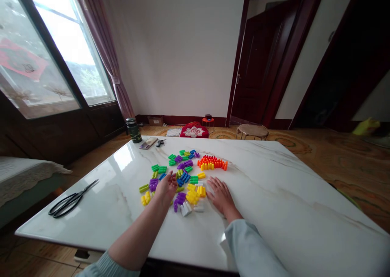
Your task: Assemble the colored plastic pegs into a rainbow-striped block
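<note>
My left hand (167,188) is over the middle of a spread of small colourful plastic pieces, its fingers curled together. What they hold, if anything, is hidden. Blue pieces (183,178) lie just right of its fingertips, and purple pieces (153,184) to its left. My right hand (219,193) rests on the table with fingers stretched out, beside a cluster of yellow pieces (192,197). Closer to me are white pieces (185,208). Behind, red-orange pieces (213,160) stand upright in rows, with a short yellow row (207,167) in front. Green pieces (155,167) lie farther left.
The white marble-patterned table (292,212) carries black-handled scissors (73,199) at left. A dark bottle (133,130), a phone (148,143) and keys (160,143) sit at its far left corner. Beyond stand a round stool (252,130) and a red cushion (194,131).
</note>
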Demonstrator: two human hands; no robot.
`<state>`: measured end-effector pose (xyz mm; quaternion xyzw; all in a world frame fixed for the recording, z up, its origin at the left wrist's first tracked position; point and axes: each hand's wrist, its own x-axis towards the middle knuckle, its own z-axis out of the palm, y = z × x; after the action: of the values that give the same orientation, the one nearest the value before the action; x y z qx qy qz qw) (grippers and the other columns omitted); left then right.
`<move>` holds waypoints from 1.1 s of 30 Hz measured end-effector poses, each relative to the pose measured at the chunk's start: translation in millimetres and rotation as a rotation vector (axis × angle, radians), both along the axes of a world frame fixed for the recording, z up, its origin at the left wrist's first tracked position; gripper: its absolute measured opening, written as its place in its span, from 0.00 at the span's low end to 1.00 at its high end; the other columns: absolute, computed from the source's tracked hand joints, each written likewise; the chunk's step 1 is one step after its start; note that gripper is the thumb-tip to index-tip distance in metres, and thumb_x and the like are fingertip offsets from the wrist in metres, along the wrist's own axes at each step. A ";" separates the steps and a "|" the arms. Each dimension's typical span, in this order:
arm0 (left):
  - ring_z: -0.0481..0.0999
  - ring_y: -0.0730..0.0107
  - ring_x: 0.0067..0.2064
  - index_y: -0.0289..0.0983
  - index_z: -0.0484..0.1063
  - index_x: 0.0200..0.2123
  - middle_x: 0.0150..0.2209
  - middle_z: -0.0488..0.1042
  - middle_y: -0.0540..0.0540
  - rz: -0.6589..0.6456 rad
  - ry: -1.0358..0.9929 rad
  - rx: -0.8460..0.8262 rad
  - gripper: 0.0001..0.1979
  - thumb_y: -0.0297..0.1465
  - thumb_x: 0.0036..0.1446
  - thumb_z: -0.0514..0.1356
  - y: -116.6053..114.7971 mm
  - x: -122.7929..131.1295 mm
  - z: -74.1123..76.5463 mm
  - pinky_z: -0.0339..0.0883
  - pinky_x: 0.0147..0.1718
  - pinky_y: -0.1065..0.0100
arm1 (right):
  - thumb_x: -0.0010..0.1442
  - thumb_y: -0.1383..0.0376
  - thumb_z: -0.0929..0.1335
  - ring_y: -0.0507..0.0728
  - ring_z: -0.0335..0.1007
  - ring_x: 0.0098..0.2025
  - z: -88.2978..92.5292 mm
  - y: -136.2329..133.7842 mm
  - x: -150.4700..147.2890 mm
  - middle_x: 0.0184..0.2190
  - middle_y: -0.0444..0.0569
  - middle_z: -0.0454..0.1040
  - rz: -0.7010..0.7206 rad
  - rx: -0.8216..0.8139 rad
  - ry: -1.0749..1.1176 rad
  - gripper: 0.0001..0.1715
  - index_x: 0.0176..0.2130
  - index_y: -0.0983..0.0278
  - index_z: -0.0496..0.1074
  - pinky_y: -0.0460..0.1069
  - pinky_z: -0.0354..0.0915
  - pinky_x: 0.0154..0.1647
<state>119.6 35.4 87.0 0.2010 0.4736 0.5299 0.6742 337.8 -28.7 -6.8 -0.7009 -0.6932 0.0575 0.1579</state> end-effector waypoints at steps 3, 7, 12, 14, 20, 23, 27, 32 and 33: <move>0.63 0.83 0.18 0.36 0.63 0.31 0.24 0.67 0.51 0.081 0.044 -0.068 0.08 0.22 0.61 0.48 -9.3 -4.1 7.1 0.55 0.17 0.81 | 0.61 0.57 0.61 0.55 0.43 0.67 -2.8 2.9 1.5 0.65 0.47 0.53 0.008 -0.002 0.043 0.28 0.60 0.57 0.60 0.58 0.41 0.66; 0.66 0.79 0.21 0.37 0.68 0.35 0.27 0.70 0.49 0.054 0.147 -0.049 0.05 0.25 0.57 0.53 -36.6 4.0 9.8 0.57 0.19 0.77 | 0.58 0.52 0.64 0.60 0.54 0.63 -4.0 10.6 9.8 0.59 0.52 0.65 -0.007 0.102 0.409 0.24 0.50 0.61 0.71 0.60 0.47 0.64; 0.72 0.66 0.32 0.43 0.76 0.36 0.31 0.73 0.48 -1.155 0.890 0.816 0.10 0.38 0.49 0.62 -113.1 28.0 -23.5 0.65 0.33 0.66 | 0.55 0.38 0.57 0.60 0.75 0.41 9.5 8.9 32.1 0.45 0.59 0.75 -0.263 0.260 0.936 0.40 0.43 0.67 0.73 0.55 0.68 0.44; 0.72 0.57 0.39 0.49 0.72 0.48 0.42 0.72 0.44 -1.447 1.167 1.073 0.24 0.40 0.44 0.66 -138.0 38.8 -41.2 0.66 0.35 0.62 | 0.52 0.38 0.61 0.59 0.75 0.38 18.5 3.4 35.6 0.40 0.57 0.77 -0.346 0.291 0.996 0.38 0.39 0.67 0.73 0.52 0.69 0.41; 0.67 0.48 0.47 0.47 0.61 0.57 0.50 0.63 0.38 -1.388 1.482 1.208 0.40 0.45 0.40 0.69 -144.3 59.5 -56.4 0.67 0.37 0.57 | 0.54 0.44 0.64 0.55 0.75 0.36 42.5 -8.2 10.6 0.39 0.54 0.77 -0.297 0.269 1.080 0.30 0.39 0.67 0.72 0.48 0.66 0.38; 0.69 0.53 0.46 0.48 0.65 0.55 0.46 0.65 0.42 -1.407 1.386 1.099 0.34 0.39 0.42 0.69 -132.6 57.0 -46.2 0.66 0.41 0.60 | 0.54 0.45 0.65 0.52 0.73 0.35 54.6 -16.8 -3.1 0.39 0.51 0.77 -0.210 0.169 1.116 0.28 0.41 0.66 0.72 0.45 0.65 0.32; 0.72 0.53 0.43 0.43 0.73 0.45 0.39 0.70 0.45 -1.367 1.241 0.803 0.23 0.31 0.43 0.69 -113.6 42.4 -29.5 0.63 0.45 0.61 | 0.54 0.49 0.68 0.47 0.66 0.24 75.7 -45.2 -19.4 0.29 0.47 0.76 0.020 -0.036 1.195 0.24 0.39 0.66 0.73 0.42 0.58 0.22; 0.69 0.50 0.48 0.37 0.75 0.37 0.36 0.71 0.47 -1.181 1.107 0.814 0.18 0.24 0.39 0.69 -91.5 10.1 -10.0 0.60 0.46 0.63 | 0.54 0.54 0.70 0.47 0.65 0.23 83.8 -81.7 -43.1 0.29 0.44 0.75 0.237 -0.167 1.151 0.18 0.38 0.65 0.75 0.43 0.62 0.24; 0.70 0.50 0.48 0.36 0.75 0.37 0.35 0.71 0.47 -1.149 1.116 0.842 0.17 0.25 0.40 0.69 -90.1 3.1 -5.6 0.60 0.45 0.63 | 0.54 0.55 0.70 0.47 0.66 0.25 80.2 -84.5 -46.8 0.30 0.44 0.75 0.218 -0.114 1.140 0.17 0.38 0.65 0.75 0.44 0.63 0.26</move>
<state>122.6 -54.7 81.3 0.8642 0.3254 0.0668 0.3778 291.0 -113.3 73.4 -0.4915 -0.5626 0.4788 0.4610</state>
